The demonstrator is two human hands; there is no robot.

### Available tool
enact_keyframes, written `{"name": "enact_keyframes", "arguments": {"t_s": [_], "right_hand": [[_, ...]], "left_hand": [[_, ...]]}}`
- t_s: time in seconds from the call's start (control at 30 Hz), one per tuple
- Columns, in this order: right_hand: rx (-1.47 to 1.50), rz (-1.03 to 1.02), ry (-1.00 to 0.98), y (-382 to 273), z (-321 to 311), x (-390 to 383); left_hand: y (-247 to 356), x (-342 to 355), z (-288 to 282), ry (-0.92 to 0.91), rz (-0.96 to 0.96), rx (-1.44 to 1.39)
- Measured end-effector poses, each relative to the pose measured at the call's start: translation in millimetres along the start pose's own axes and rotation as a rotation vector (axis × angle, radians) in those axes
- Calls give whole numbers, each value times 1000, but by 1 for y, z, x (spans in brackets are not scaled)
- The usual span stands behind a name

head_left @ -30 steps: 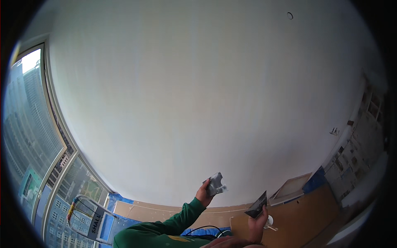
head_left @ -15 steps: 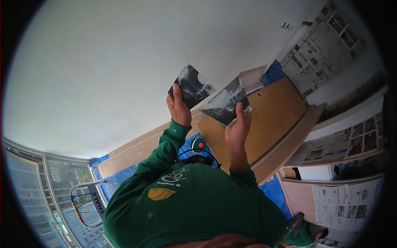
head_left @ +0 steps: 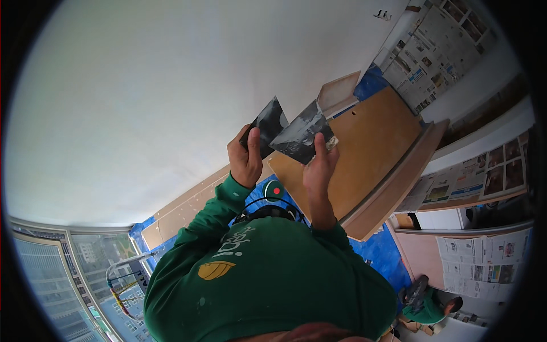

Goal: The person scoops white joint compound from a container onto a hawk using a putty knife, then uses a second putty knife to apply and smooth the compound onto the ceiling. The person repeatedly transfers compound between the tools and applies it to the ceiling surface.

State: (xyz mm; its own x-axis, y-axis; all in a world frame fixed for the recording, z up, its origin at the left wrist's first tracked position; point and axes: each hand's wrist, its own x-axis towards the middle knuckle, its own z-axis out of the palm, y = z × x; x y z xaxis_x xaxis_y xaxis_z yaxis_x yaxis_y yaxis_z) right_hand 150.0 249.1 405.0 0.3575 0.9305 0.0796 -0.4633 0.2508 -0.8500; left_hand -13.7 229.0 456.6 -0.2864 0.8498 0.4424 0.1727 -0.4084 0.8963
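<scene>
My left hand point(head_left: 245, 159) is closed on a dark, flat scraper plate point(head_left: 266, 126), its thumb lying across the face. My right hand point(head_left: 321, 171) grips another dark scraper plate point(head_left: 302, 134), which is smeared with whitish paste and has pale crumbs along its edge near the fingers. Both plates are held up in front of a pale wall point(head_left: 142, 114). Their neighbouring edges come close together or overlap; whether they touch I cannot tell.
A brown board point(head_left: 364, 148) lies beyond my right hand, with blue sheeting point(head_left: 376, 256) around it. Newspaper point(head_left: 427, 62) covers surfaces at right. A window point(head_left: 51, 273) stands at lower left. Another person in green point(head_left: 427, 308) is at lower right.
The left plate has turned to a steeper angle and shifted toward the right one, narrowing the gap between them. The right hand has moved slightly left and up with its plate.
</scene>
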Motion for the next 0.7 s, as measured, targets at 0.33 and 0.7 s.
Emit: {"name": "enact_keyframes", "arguments": {"t_s": [0.33,0.7], "right_hand": [[108,-7,172,-14,19,-3],[-715,-437,-267,56,5,-58]], "left_hand": [[-27,-45,-28,-240,-87,75],[-66,0,-7,-12,-396,-389]]}}
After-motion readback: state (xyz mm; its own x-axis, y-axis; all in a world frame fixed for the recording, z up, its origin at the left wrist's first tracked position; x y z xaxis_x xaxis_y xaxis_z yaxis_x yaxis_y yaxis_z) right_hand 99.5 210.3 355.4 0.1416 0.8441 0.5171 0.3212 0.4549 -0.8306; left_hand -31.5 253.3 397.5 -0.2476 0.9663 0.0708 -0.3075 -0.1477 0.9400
